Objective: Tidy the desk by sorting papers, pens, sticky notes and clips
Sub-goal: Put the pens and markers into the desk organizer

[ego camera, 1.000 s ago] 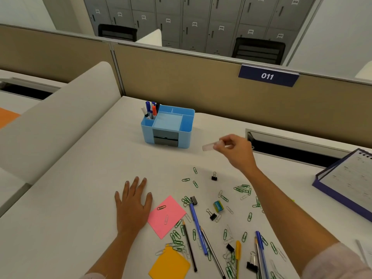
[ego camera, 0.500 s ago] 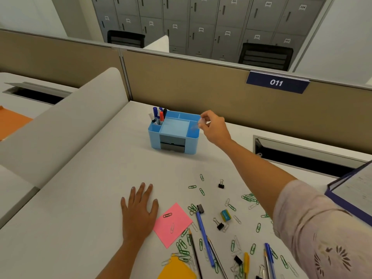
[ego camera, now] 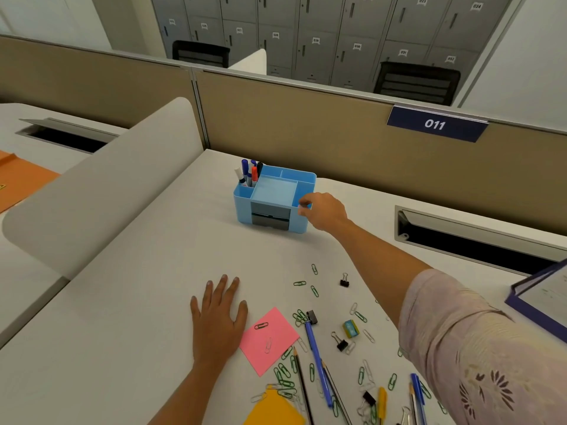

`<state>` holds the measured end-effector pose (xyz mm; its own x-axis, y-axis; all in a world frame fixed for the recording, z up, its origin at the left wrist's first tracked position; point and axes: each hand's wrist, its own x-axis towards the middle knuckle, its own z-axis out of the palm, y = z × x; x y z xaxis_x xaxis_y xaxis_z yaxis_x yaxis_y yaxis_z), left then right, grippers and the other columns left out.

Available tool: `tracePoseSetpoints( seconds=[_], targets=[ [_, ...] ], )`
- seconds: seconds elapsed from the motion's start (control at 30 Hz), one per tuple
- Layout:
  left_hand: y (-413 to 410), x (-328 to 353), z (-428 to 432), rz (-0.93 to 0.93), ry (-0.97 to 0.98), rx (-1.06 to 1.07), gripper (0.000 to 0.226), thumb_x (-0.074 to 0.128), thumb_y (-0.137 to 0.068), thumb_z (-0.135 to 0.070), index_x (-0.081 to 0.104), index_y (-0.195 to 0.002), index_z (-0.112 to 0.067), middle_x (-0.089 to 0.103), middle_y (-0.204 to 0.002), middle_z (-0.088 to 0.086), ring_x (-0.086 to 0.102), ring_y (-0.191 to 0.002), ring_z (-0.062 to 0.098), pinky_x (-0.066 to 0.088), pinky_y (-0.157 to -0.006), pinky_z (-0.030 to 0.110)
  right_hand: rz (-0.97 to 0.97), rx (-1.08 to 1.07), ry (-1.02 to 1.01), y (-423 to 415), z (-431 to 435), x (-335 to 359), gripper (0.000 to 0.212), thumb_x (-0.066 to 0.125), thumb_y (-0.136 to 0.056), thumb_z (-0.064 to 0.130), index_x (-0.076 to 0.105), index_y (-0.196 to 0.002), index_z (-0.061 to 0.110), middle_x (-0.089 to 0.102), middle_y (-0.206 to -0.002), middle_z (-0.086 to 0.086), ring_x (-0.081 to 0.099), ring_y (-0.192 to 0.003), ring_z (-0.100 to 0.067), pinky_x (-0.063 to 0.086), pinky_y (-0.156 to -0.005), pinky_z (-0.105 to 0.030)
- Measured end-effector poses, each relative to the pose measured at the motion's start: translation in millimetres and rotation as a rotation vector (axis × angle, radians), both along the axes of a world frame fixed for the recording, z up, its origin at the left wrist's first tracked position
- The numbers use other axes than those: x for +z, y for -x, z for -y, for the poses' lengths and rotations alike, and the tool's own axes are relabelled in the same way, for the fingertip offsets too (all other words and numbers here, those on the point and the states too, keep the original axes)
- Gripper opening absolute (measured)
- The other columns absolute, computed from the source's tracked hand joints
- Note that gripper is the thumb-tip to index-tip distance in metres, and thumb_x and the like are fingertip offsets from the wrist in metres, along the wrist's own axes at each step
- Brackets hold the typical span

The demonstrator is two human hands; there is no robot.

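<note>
A light blue desk organizer [ego camera: 270, 196] stands at the back of the white desk [ego camera: 147, 302], with several markers [ego camera: 249, 174] in its back left compartment. My right hand [ego camera: 322, 210] reaches over its front right compartment, fingertips pinched together on a small pale translucent piece [ego camera: 302, 207] that barely shows. My left hand [ego camera: 218, 314] lies flat on the desk, fingers spread, beside a pink sticky note [ego camera: 268, 340]. Green and silver paper clips [ego camera: 302, 315], black binder clips [ego camera: 344, 280], a blue pen [ego camera: 317, 357], pencils [ego camera: 302, 388] and an orange sticky note [ego camera: 274, 409] lie scattered at the near right.
A small yellow-blue sharpener [ego camera: 351, 328] sits among the clips. A dark blue clipboard with papers [ego camera: 540, 299] lies at the right edge. A cable slot [ego camera: 475, 240] opens behind my right arm. A tan partition [ego camera: 306, 124] backs the desk; a white divider [ego camera: 101, 185] stands left.
My right hand carried the small pale piece from mid-desk to the organizer, then lowered to its front right compartment. My left hand stayed flat on the desk.
</note>
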<state>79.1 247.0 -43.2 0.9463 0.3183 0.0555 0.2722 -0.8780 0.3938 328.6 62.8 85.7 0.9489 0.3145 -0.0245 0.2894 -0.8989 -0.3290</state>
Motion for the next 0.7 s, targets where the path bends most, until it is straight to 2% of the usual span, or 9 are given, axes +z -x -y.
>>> tracePoseSetpoints(
  seconds=[0.07, 0.2, 0.33, 0.47, 0.57, 0.7],
  targets=[
    [0, 0, 0, -0.007, -0.005, -0.001, 0.065, 0.016, -0.089, -0.057, 0.026, -0.149, -0.034, 0.022, -0.157, -0.007, 0.012, -0.147, 0.019, 0.005, -0.117, 0.049, -0.021, 0.038, 0.067, 4, 2, -1, 0.036, 0.054, -0.095, 0.038, 0.056, -0.127, 0.022, 0.062, -0.122, -0.003, 0.057, -0.102, -0.020, 0.047, -0.085, -0.033],
    [-1, -1, 0, -0.014, -0.012, -0.001, 0.065, 0.015, -0.089, -0.057, 0.025, -0.149, -0.035, 0.022, -0.157, -0.007, 0.012, -0.147, 0.019, 0.006, -0.117, 0.050, -0.019, 0.062, 0.071, 9, 6, -2, 0.041, 0.055, -0.094, 0.038, 0.052, -0.133, 0.024, 0.058, -0.130, -0.003, 0.054, -0.111, -0.021, 0.044, -0.087, -0.032],
    [-1, 0, 0, -0.008, -0.010, -0.002, 0.065, 0.016, -0.089, -0.057, 0.027, -0.149, -0.034, 0.023, -0.157, -0.007, 0.013, -0.147, 0.019, 0.006, -0.117, 0.050, 0.014, 0.056, -0.068, 12, 12, 0, 0.039, 0.061, -0.092, 0.035, 0.054, -0.129, 0.028, 0.054, -0.136, 0.002, 0.052, -0.116, -0.019, 0.043, -0.090, -0.030],
    [0, 1, 0, 0.003, -0.009, -0.002, 0.065, 0.017, -0.089, -0.057, 0.029, -0.148, -0.034, 0.025, -0.157, -0.006, 0.014, -0.147, 0.020, 0.007, -0.117, 0.050, 0.049, 0.019, -0.184, 19, 23, 7, 0.036, 0.062, -0.091, 0.036, 0.055, -0.126, 0.030, 0.050, -0.138, 0.004, 0.054, -0.113, -0.017, 0.047, -0.090, -0.030],
    [0, 1, 0, -0.006, -0.011, -0.002, 0.066, 0.015, -0.088, -0.057, 0.027, -0.149, -0.034, 0.024, -0.157, -0.006, 0.013, -0.147, 0.019, 0.006, -0.117, 0.050, 0.071, 0.020, -0.247, 28, 33, 14, 0.032, 0.062, -0.091, 0.032, 0.057, -0.122, 0.028, 0.053, -0.131, 0.005, 0.054, -0.102, -0.012, 0.047, -0.085, -0.025],
    [0, 1, 0, -0.004, -0.011, -0.004, 0.067, 0.015, -0.088, -0.057, 0.028, -0.149, -0.033, 0.024, -0.157, -0.005, 0.013, -0.147, 0.020, 0.006, -0.117, 0.051, 0.003, 0.088, -0.251, 46, 50, 29, 0.019, 0.065, -0.089, 0.025, 0.062, -0.108, 0.023, 0.060, -0.106, 0.005, 0.057, -0.091, -0.011, 0.049, -0.079, -0.024]
  ],
)
